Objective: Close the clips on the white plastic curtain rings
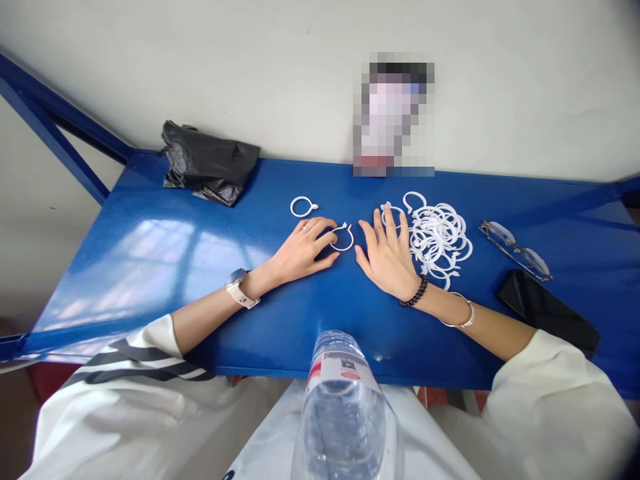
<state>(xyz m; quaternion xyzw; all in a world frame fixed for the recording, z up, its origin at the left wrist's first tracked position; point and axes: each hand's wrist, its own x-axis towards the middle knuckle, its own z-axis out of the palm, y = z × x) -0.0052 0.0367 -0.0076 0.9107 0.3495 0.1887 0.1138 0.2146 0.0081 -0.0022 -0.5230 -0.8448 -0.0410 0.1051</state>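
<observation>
My left hand (304, 250) lies on the blue table with its fingers loosely bent and apart. Its fingertips touch the left side of a white plastic ring (353, 240), whose ends stand apart at the top. Just beyond that hand is another white ring (292, 207), which looks closed and has a small tab. My right hand (391, 257) is spread palm down, fingers over a third white ring (399, 209) and partly hiding it. Right beside it lies a heap of several similar white rings (440, 233), overlapping one another.
A crumpled black plastic bag (210, 160) lies at the back left of the blue table (280, 320). Glasses (515, 250) and a black phone (547, 310) are on the right. A clear plastic bottle (345, 413) stands out close to the camera at the front edge. Behind the table is a wall (280, 73).
</observation>
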